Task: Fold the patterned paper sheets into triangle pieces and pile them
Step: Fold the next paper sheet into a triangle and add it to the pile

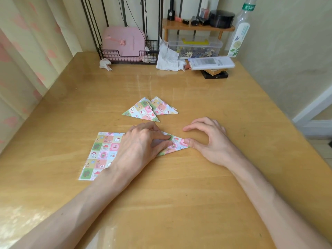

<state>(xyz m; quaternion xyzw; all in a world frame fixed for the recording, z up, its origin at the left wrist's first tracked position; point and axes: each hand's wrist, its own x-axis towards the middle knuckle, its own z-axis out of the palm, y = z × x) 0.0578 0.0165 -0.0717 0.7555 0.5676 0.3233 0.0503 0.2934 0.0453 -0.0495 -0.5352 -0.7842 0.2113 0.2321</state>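
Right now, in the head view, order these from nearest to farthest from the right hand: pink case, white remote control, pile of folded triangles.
1. The pile of folded triangles, just beyond the right hand and to its left.
2. The white remote control, at the back right.
3. The pink case, in the wire basket at the back left.

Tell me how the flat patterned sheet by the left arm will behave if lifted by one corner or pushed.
The flat sheet looks thin, so it would probably droop when lifted by a corner. It is likely very light, and on the glossy table a push should slide it easily. The left forearm covers one edge, so it may crease.
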